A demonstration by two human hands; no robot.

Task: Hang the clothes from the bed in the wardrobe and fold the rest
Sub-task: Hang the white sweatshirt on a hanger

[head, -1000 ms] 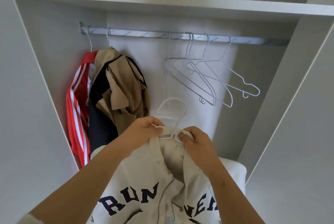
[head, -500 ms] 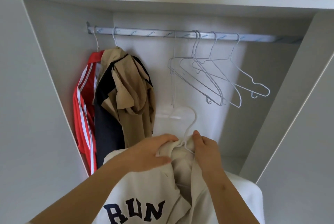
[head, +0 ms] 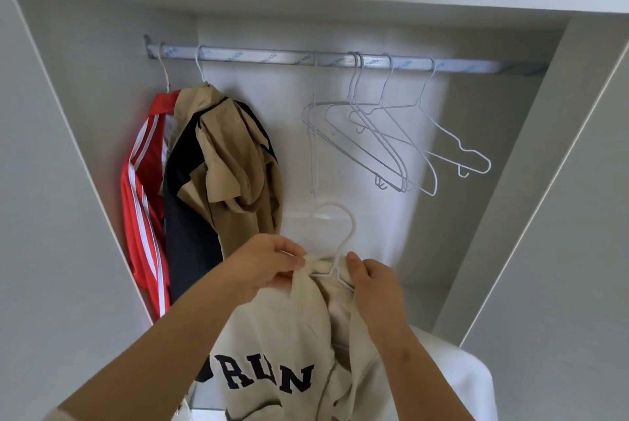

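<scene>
In the lower centre of the frame, a cream sweatshirt point(head: 279, 345) with dark block lettering hangs from a white wire hanger point(head: 335, 250) held in front of the open wardrobe. The left hand point(head: 262, 266) forms a closed grip, thumb and fingers pinching the bunched neckline fabric just left of the hanger's neck. The right hand point(head: 372, 279) is also closed, gripping the hanger's right shoulder together with the cloth over it. The hanger's hook stands upright above both hands, its open curve pointing toward the upper centre of the frame. The rail point(head: 272, 56) runs left to right across the upper part of the frame, well above the hook. The hanger's long axis lies roughly parallel to the rail. The bare stretch of rail between the tan jacket point(head: 235, 162) at centre left and the empty hangers point(head: 391, 145) at centre right sits almost directly above the hook; both hands are about equally near it. Next step, as judged: raise the hook onto that gap.
</scene>
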